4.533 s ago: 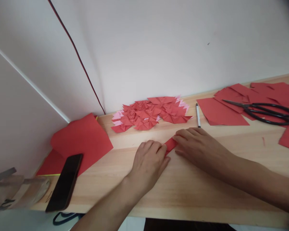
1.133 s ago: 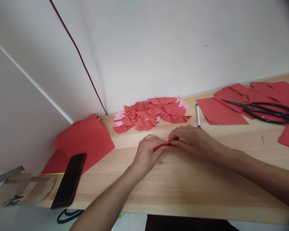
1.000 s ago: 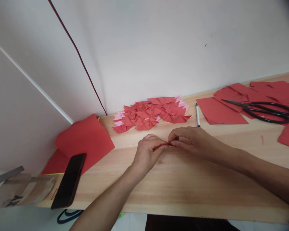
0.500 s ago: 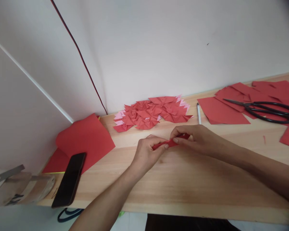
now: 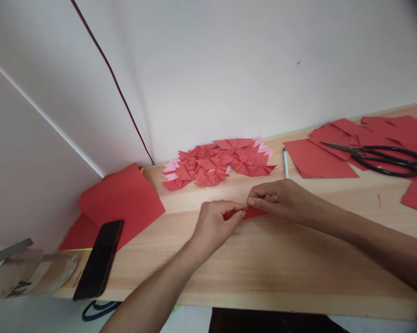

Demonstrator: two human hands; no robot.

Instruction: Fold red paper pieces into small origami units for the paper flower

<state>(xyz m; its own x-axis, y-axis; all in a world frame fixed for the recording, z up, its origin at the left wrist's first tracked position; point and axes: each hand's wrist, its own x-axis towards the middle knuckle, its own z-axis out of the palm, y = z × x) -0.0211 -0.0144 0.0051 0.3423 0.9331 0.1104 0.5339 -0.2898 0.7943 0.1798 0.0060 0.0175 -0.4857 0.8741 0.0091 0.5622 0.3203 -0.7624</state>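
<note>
A small folded piece of red paper (image 5: 253, 213) is held between both hands, low over the middle of the wooden table. My left hand (image 5: 222, 219) pinches its left end between thumb and fingers. At its upper edge, the thumb and forefinger of my right hand (image 5: 272, 198) are pressed together on the paper. The fingers partly cover the piece, so its full shape is hidden. Behind the hands lies a cluster of folded red and pink paper pieces (image 5: 213, 163).
Black-handled scissors (image 5: 385, 156) rest on cut red paper (image 5: 347, 132) at the right. A white pen (image 5: 286, 163) stands behind my right hand. Leftward are large red sheets (image 5: 125, 199), a black phone (image 5: 99, 259) and a clear container (image 5: 45, 273) near the wooden table's (image 5: 264, 291) edge.
The folded paper has shifted slightly down and turned, with less of it showing at the right. My left fingers have straightened toward my right fingertips.
</note>
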